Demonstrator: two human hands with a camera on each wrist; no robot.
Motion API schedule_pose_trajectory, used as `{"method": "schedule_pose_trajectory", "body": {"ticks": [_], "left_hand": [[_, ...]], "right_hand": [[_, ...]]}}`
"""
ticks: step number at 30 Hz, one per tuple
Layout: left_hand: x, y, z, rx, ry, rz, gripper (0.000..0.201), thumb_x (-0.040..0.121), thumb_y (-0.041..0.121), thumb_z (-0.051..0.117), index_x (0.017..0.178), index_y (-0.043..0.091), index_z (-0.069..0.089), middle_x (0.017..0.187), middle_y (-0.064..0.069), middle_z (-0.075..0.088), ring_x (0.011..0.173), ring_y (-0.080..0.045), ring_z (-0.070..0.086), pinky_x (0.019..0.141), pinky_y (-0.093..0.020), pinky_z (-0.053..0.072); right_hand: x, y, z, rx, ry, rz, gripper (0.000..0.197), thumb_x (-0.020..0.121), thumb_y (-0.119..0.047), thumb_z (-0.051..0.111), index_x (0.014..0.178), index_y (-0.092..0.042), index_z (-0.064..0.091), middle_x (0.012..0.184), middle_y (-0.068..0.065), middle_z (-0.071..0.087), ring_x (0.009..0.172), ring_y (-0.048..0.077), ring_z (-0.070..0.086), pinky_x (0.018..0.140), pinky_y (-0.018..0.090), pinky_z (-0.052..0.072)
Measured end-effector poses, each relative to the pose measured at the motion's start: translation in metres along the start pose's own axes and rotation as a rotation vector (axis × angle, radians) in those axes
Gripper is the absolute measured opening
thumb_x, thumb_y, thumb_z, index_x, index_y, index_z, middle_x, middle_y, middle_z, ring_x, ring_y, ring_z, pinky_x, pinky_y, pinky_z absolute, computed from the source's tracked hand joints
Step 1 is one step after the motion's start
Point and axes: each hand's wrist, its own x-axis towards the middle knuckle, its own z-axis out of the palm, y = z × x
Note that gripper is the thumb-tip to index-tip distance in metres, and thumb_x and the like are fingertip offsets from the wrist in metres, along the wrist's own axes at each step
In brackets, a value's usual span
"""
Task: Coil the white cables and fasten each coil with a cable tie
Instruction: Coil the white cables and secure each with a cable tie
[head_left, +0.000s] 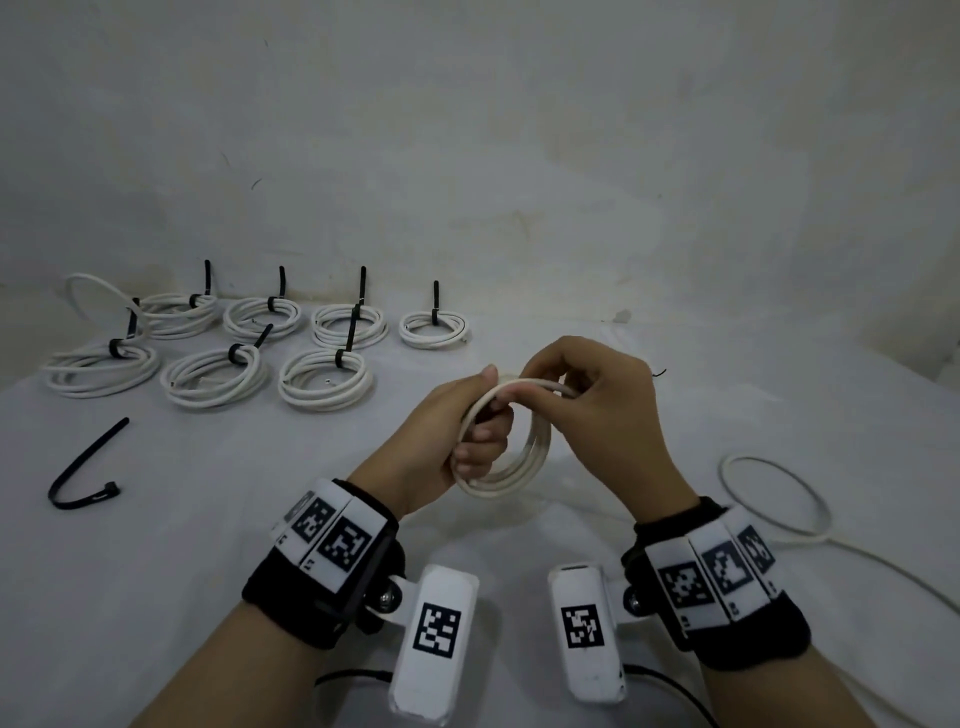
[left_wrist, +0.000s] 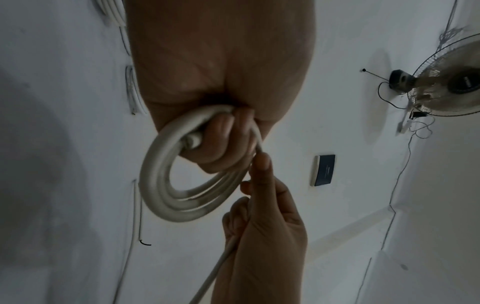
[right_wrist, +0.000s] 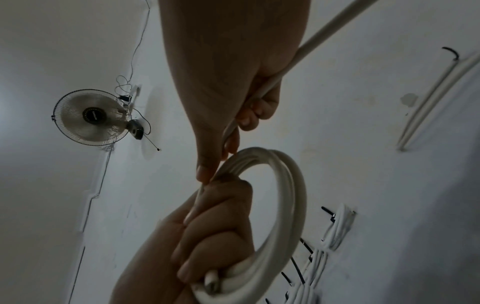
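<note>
My left hand grips a small coil of white cable above the table, fingers curled through its loops. My right hand pinches the running strand of the same cable at the top of the coil, thumb against my left fist. The free length of cable trails off to the right across the table in a loose loop. One loose black cable tie lies bent on the table at the left.
Several finished white coils fastened with black ties sit in two rows at the back left of the white-covered table. A bare wall stands close behind. A wall fan shows in the wrist views.
</note>
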Motion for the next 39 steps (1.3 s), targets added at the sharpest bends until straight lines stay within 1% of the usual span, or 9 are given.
{"method": "schedule_pose_trajectory", "body": {"ticks": [6, 10, 13, 16, 22, 27, 33, 36, 39], "left_hand": [[-0.001, 0.003, -0.001, -0.084, 0.084, 0.067, 0.042, 0.100, 0.040, 0.030, 0.069, 0.015, 0.041, 0.046, 0.007, 0.024, 0.032, -0.003, 0.019, 0.031, -0.014, 0.019], [-0.002, 0.005, -0.001, -0.149, 0.069, 0.121, 0.044, 0.094, 0.049, 0.031, 0.069, 0.014, 0.040, 0.046, 0.007, 0.024, 0.033, -0.002, 0.021, 0.034, -0.014, 0.020], [-0.004, 0.004, 0.003, -0.127, 0.016, 0.119, 0.041, 0.081, 0.055, 0.037, 0.071, 0.015, 0.041, 0.046, 0.008, 0.025, 0.034, -0.002, 0.023, 0.038, -0.015, 0.026], [-0.006, 0.002, 0.008, -0.060, -0.022, 0.148, 0.030, 0.081, 0.042, 0.045, 0.072, 0.015, 0.038, 0.046, 0.009, 0.027, 0.034, -0.001, 0.023, 0.039, -0.014, 0.028], [-0.002, 0.004, 0.002, -0.220, 0.052, 0.220, 0.026, 0.082, 0.038, 0.044, 0.071, 0.016, 0.038, 0.044, 0.009, 0.026, 0.031, 0.000, 0.022, 0.036, -0.014, 0.022], [0.002, 0.017, -0.027, -0.478, 0.192, 0.398, 0.027, 0.089, 0.039, 0.038, 0.070, 0.019, 0.039, 0.043, 0.008, 0.029, 0.031, -0.003, 0.026, 0.034, -0.012, 0.025], [0.003, 0.021, -0.045, -0.550, 0.273, 0.468, 0.035, 0.099, 0.041, 0.030, 0.072, 0.019, 0.038, 0.044, 0.009, 0.030, 0.033, -0.003, 0.029, 0.036, -0.013, 0.029], [0.004, 0.018, -0.039, -0.454, 0.294, 0.459, 0.037, 0.100, 0.041, 0.027, 0.072, 0.018, 0.038, 0.045, 0.009, 0.030, 0.035, -0.002, 0.029, 0.037, -0.014, 0.031], [0.004, 0.012, -0.026, -0.237, 0.277, 0.430, 0.037, 0.100, 0.038, 0.026, 0.071, 0.016, 0.035, 0.046, 0.009, 0.032, 0.038, -0.003, 0.030, 0.040, -0.014, 0.032]], "right_hand": [[0.002, 0.011, 0.001, -0.071, 0.040, -0.078, 0.014, 0.084, -0.024, 0.069, 0.092, -0.014, 0.075, 0.073, -0.004, 0.065, 0.061, 0.000, 0.050, 0.058, 0.007, 0.034], [0.001, 0.011, 0.000, -0.162, -0.050, -0.164, 0.038, 0.079, -0.034, 0.069, 0.114, -0.019, 0.068, 0.076, -0.019, 0.055, 0.052, 0.000, 0.042, 0.057, 0.006, 0.033], [0.002, 0.015, 0.000, -0.237, -0.012, -0.201, 0.024, 0.081, -0.018, 0.069, 0.105, -0.016, 0.072, 0.062, -0.032, 0.043, 0.052, -0.003, 0.042, 0.058, 0.004, 0.032], [0.002, 0.017, 0.001, -0.203, 0.016, -0.157, 0.020, 0.083, -0.014, 0.066, 0.101, -0.015, 0.074, 0.065, -0.034, 0.049, 0.052, 0.001, 0.043, 0.056, 0.006, 0.033], [0.004, 0.016, -0.008, -0.054, -0.128, 0.073, 0.019, 0.091, -0.017, 0.061, 0.105, -0.025, 0.072, 0.068, -0.013, 0.064, 0.048, 0.005, 0.049, 0.047, 0.013, 0.039], [0.008, 0.033, -0.032, -0.140, -0.190, 0.225, 0.018, 0.093, -0.016, 0.055, 0.103, -0.031, 0.058, 0.067, -0.003, 0.058, 0.050, 0.006, 0.048, 0.053, 0.022, 0.044], [0.010, 0.022, -0.037, -0.508, -0.540, 0.066, 0.022, 0.090, -0.011, 0.057, 0.103, -0.029, 0.059, 0.085, -0.011, 0.059, 0.062, 0.002, 0.050, 0.067, 0.031, 0.051], [0.008, 0.002, -0.030, -0.650, -0.799, -0.064, 0.035, 0.091, -0.010, 0.053, 0.113, -0.033, 0.066, 0.088, -0.020, 0.051, 0.071, -0.001, 0.044, 0.068, 0.020, 0.041], [0.009, -0.024, -0.023, -0.524, -0.887, -0.150, 0.030, 0.091, -0.007, 0.056, 0.110, -0.026, 0.071, 0.088, -0.016, 0.057, 0.071, -0.005, 0.045, 0.066, 0.011, 0.036]]}}
